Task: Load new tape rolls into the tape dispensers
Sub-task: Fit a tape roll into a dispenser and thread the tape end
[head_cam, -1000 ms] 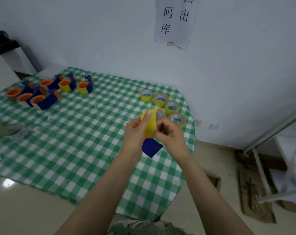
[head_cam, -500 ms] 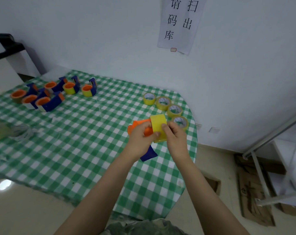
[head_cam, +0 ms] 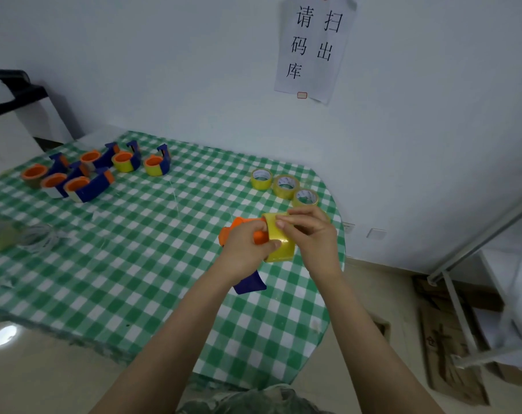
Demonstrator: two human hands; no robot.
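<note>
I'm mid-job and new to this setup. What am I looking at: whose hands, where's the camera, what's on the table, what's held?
No machine here: these are a person's two bare hands, seen from a camera worn on the head, looking down. The left hand grips an orange and blue tape dispenser; the right hand holds a yellow tape roll against it. On the green checked table lie three spare rolls toward the right and a cluster of dispensers at the far left. A paper sign hangs on the wall.

yellow tape roll [head_cam: 279, 245] turned edge-on, now pressed sideways against tape dispenser [head_cam: 250, 283]
</note>
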